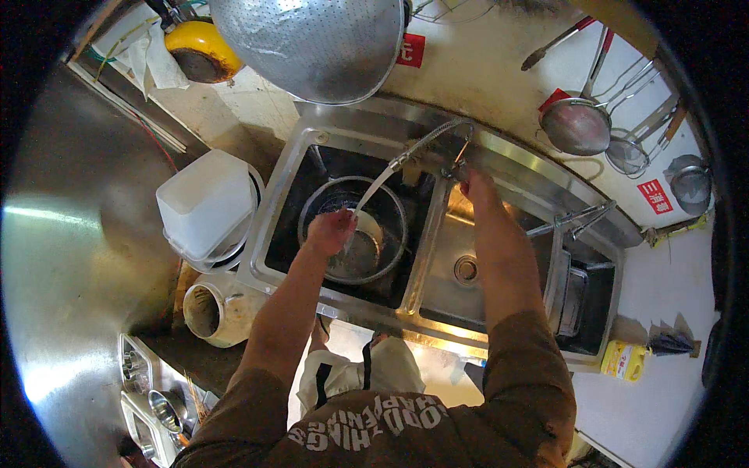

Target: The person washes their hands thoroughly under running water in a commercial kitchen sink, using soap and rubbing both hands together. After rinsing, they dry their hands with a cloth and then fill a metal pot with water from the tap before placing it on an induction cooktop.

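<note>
Water runs from the flexible metal faucet spout [430, 142] into a round metal pot [404, 234] in the left sink basin [281, 234]. My left hand [332, 231] is over the pot, beside the stream; whether its fingers hold anything is too unclear to tell. At the back of the sink, my right hand [473, 186] is on the faucet handle [456, 171], its fingers partly hidden. Inside the pot lies a pale curved shape, not clear enough to name. The middle basin [447, 281], with a round drain [466, 269], is beneath my right forearm.
A large perforated metal colander [310, 47] hangs above the back edge. White plastic containers [205, 205] and a wide-mouthed jar [219, 313] stand left. Strainers [576, 126] hang on the right wall. A second faucet [579, 216] and a yellow jug [623, 361] are at the right.
</note>
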Demonstrator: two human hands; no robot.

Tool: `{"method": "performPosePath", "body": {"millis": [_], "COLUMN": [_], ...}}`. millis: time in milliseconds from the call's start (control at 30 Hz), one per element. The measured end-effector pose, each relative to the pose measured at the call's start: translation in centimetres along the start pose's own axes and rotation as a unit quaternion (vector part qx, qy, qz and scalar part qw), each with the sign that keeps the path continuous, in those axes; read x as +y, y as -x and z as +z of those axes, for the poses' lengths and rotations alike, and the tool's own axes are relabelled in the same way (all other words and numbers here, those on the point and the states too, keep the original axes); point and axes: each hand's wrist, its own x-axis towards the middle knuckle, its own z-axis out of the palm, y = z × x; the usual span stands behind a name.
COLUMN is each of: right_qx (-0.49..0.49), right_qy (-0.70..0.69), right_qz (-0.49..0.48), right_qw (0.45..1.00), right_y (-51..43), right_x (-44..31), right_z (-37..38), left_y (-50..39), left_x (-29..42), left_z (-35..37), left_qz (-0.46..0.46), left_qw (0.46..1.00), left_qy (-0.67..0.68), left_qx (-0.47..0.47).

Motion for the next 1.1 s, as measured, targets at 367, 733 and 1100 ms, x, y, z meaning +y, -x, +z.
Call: {"method": "performPosePath", "body": {"millis": [367,733,1100], "right_qx": [0.056,-0.037,0.183], "right_qy": [0.037,0.862,0.792], "right_qz": [0.006,-0.163,-0.129], "right_qw": [0.998,0.478,0.567], "right_y": [-2.2,-0.3,6.3], "right_x": [0.4,-2.3,1.3], "right_z": [-1.2,2.3,-8.6], "left_y": [-3.5,-7.4,12.0], "left_x": [-7.7,-16.7,-25.2], "left_z": [6.4,17.1,16.8], "left_qz": [0.076,0.247,-0.159], "left_qw": [0.987,0.768,0.768], "left_qy": [0.038,-0.573,-0.57], "left_qx": [0.14,-0.147,-0.245]}}
